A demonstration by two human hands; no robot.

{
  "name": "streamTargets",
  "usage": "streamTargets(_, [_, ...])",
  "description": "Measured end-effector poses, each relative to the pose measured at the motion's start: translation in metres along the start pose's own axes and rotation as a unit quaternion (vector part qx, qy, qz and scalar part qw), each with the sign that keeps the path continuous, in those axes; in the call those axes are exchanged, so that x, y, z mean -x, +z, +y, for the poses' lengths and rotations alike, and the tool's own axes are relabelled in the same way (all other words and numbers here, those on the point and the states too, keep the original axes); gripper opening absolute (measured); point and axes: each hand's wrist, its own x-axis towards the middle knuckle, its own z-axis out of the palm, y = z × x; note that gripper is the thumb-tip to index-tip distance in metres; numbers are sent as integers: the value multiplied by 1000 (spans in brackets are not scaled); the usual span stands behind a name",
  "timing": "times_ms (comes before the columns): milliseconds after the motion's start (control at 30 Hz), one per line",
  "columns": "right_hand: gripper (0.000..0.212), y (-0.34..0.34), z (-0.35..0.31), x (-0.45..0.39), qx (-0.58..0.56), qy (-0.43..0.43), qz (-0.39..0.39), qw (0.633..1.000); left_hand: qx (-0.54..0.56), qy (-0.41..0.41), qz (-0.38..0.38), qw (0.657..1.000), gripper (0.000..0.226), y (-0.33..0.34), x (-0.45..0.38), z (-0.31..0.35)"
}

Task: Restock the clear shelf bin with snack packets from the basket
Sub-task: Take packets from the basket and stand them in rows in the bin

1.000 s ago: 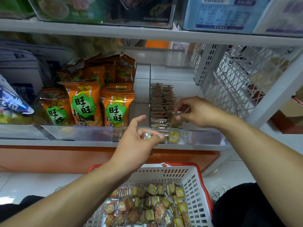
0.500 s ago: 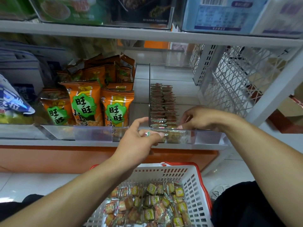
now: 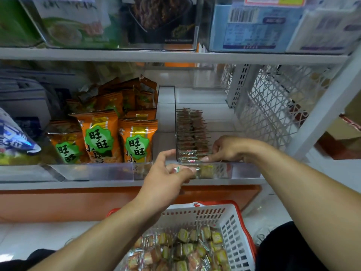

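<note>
My single head view looks forward and down, close to the shelf (image 3: 175, 55), basket (image 3: 230, 222) below.

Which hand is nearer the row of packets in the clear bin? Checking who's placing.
Right hand: its fingers touch the packet row. Left hand waits outside the bin's front.

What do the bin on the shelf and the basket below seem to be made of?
Bin: looks like clear, glossy rigid plastic; the packets show through its walls. Basket: seemingly white moulded plastic, matte, with slotted walls and a red rim.
</note>
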Motion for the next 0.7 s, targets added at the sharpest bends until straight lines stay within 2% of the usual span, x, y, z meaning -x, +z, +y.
streamTargets(100, [41,0,-2,-2,7,16,27,999,2,-3,3,1000,59,0,0,1])
streamTargets(200, [34,3,-4,-6,43,16,20,999,-3,-4,-1,1000,59,-1,0,1])
streamTargets(300, [44,9,-8,-10,84,18,9,996,-15,-10,-5,1000,61,-1,0,3])
streamTargets(433, [44,12,-4,-16,22,27,19,999,-4,-27,-4,1000,57,-1,0,6])
streamTargets(533, [50,4,-5,-5,-25,29,0,999,68,-72,-7,995,50,-3,3,12])
streamTargets(567, [52,0,-6,1,-7,25,15,1000,106,-89,-4,990,42,-3,4,15])
streamTargets(633, [45,-7,-11,17,28,-6,132,991,207,-121,17,971,33,-4,6,19])
streamTargets(700, [43,-6,-21,40,-57,-85,250,963,283,-134,33,949,34,-6,10,23])
